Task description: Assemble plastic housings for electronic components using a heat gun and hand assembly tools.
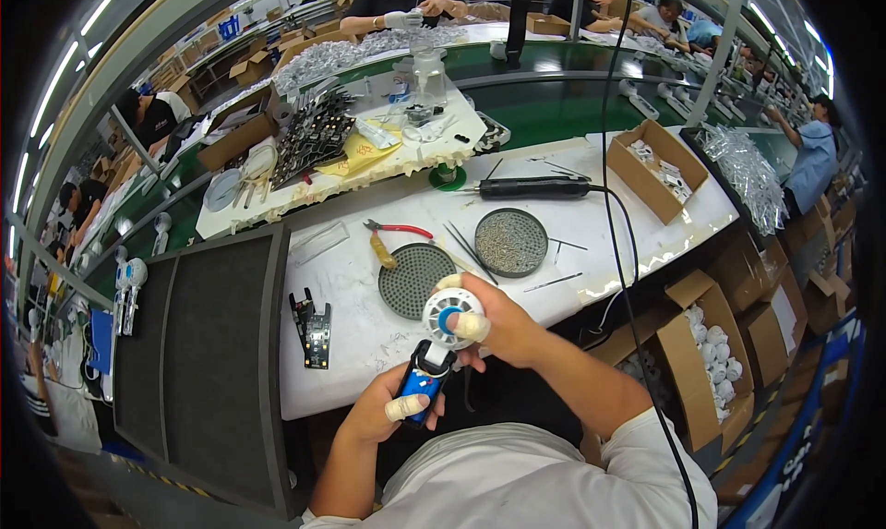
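Observation:
Both hands are on a small handheld fan above the front edge of the white worktable. My left hand point(377, 411), its thumb wrapped in a pale finger cover, grips the handle part with a blue cylindrical battery point(422, 384) in a black frame. My right hand point(503, 321) is closed around the white round fan head point(445, 311), its covered thumb at the blue centre. A dark round perforated tray point(415, 272) lies just beyond the fan head. Farther right is a round tray of small screws point(510, 242). Left of the hands lie green-black circuit boards point(317, 331).
Red-handled cutters point(402, 229), tweezers point(471, 252) and a corded black electric screwdriver point(535, 188) lie on the table. A black cable hangs at right. Cardboard boxes point(678, 390) stand right; a dark rack point(226, 372) stands left. A raised shelf point(305, 201) holds boards.

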`<state>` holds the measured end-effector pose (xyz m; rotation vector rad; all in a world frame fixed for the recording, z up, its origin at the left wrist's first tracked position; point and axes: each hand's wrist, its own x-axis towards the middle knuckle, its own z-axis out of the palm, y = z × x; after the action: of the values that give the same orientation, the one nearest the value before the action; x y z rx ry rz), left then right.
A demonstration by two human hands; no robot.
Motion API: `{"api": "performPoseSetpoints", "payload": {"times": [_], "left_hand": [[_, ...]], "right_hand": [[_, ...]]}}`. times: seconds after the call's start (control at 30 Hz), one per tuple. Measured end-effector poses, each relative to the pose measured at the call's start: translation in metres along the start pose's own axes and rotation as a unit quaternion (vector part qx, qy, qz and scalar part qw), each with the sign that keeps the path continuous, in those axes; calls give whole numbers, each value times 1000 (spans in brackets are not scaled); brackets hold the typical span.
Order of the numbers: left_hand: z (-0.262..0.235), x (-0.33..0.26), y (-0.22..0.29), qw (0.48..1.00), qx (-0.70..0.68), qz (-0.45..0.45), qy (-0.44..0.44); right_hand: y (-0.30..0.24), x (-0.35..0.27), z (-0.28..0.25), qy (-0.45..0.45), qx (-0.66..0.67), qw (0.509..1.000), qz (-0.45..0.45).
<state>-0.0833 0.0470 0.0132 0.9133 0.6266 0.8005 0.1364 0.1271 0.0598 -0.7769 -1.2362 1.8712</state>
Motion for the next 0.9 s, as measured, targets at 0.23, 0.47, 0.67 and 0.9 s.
{"api": "performPoseSetpoints", "payload": {"times": [0.23,0.47,0.67,0.9], "left_hand": [[20,-8,-6,984,-71,36,160],[33,-3,-7,968,-70,152,187],[36,-10,5,963,-40,149,219],[38,-11,1,953,-3,157,259]], "right_hand": [[-67,72,-152,255,-753,586,-156],[-74,91,-224,97,-826,555,-10],[-91,60,-167,138,-857,494,-52],[-82,-27,-122,165,-834,518,-98]]}}
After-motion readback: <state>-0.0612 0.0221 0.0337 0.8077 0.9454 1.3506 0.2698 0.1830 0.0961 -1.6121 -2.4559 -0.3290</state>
